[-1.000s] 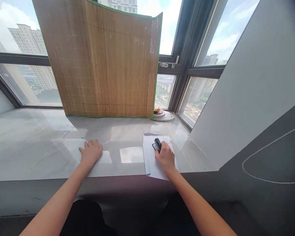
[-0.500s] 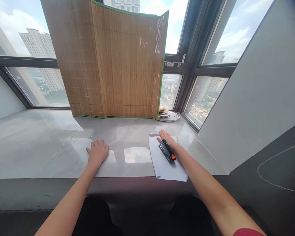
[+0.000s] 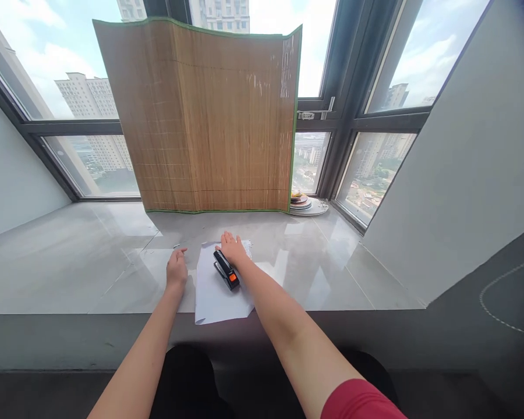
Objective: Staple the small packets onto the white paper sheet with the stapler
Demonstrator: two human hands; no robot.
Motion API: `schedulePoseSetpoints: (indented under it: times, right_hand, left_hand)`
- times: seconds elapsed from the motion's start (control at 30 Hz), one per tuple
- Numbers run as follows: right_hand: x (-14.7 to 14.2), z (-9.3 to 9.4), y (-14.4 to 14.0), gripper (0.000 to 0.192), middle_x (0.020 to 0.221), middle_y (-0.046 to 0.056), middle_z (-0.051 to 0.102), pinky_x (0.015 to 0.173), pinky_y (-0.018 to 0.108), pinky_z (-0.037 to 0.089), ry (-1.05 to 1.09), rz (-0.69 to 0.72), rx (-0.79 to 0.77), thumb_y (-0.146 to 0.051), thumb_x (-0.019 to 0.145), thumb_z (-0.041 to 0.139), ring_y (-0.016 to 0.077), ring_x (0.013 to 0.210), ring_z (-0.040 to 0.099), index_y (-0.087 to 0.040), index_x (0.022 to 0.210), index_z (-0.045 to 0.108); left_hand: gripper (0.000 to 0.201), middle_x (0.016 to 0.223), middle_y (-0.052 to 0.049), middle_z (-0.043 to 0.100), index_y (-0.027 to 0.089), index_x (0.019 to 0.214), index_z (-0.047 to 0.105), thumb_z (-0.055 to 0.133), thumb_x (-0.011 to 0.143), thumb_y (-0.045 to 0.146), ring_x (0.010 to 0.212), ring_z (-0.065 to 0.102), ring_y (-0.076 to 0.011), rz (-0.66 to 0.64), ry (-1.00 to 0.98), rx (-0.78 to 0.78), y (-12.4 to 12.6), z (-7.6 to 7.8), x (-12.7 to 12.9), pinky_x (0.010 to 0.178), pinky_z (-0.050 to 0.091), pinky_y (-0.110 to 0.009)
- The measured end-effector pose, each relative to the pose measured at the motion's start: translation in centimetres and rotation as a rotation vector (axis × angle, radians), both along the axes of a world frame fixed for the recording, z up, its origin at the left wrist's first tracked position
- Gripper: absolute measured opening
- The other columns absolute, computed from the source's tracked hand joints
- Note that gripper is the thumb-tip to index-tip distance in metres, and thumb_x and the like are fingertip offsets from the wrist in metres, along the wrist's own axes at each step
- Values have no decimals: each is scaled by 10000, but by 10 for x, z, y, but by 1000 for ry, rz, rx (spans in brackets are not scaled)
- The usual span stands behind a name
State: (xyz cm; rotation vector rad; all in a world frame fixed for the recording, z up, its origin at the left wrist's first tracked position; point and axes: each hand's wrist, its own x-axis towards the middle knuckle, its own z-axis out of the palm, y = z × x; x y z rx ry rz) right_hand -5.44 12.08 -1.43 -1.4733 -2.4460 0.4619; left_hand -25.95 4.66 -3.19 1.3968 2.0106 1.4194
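- Far left of the frame, a pale wall runs down to a grey stone window ledge (image 3: 70, 262) that spans the middle of the picture.
- Upper centre, a bamboo mat (image 3: 213, 116) with a green edge stands upright on the ledge, curved, leaning against the window.
- Just left of centre, the left hand (image 3: 177, 270) lies palm down on the ledge, fingers loosely together and pointing toward the glass; it rests just beside the left edge of the paper and holds nothing.
- At centre, a white sheet of paper (image 3: 213, 297) lies flat on the ledge, its near edge reaching the ledge's front lip.
- On the paper lies a black stapler (image 3: 226, 270) with an orange patch at its near end, set at a slant.
- The right hand (image 3: 233, 249) is flat on the far part of the paper, fingers spread, wrist beside the stapler; it grips nothing.
- Right of centre, beside the mat's lower right corner, a small stack of plates (image 3: 308, 203) sits by the window frame.
- Far right, a grey wall slopes down to the ledge.
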Motion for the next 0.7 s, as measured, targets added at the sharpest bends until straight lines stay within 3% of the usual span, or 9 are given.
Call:
schedulePoseSetpoints:
  times: [0.1,0.23,0.37,0.53,0.63,0.7]
  right_hand:
    - [-15,4,-6,740,1767,189,-25,1326,571,54,38,17,59,-402,1099,284,297,1665,4,-14,1692,72]
    - [-1,2,-13,781,1765,204,-33,1329,549,90,39,-37,77,-418,1090,328,311,1664,0,-15,1695,42]
    - [36,-6,-17,786,1768,210,23,1340,460,101,-6,-60,68,-424,1092,316,303,1665,40,27,1687,70]
    - [102,-18,-19,798,1760,234,75,1332,454,132,-33,-149,112,-445,1080,346,314,1661,86,32,1681,126]
    - [135,-22,-19,778,1743,254,166,1320,464,174,49,-198,124,-421,1047,425,329,1646,171,14,1664,235]
    - [147,-21,-19,756,1709,261,288,1298,462,237,158,-228,159,-388,998,516,340,1617,264,-6,1628,345]
  left_hand:
    - [394,1240,-121,702,176,1146,660,327,1041,360,1227,636,-239,-31,-145,27,0,-1,1,1021,500,-339]
    - [368,1244,-120,713,185,1100,671,362,1031,374,1265,627,-247,-45,-194,33,3,-4,1,1052,489,-349]
    - [377,1187,-115,723,207,1040,696,370,1014,395,1217,641,-272,-56,-182,51,4,-10,-3,1013,497,-372]
    - [362,974,-104,724,217,992,706,382,986,377,1013,667,-300,-49,31,19,1,-3,1,935,508,-422]
    - [346,1058,-128,725,212,1004,720,400,976,341,1082,658,-319,-173,219,87,-8,1,27,1013,489,-466]
    - [368,1246,-139,706,215,1108,736,416,1000,360,1235,619,-319,-385,325,146,-18,0,54,1113,448,-482]
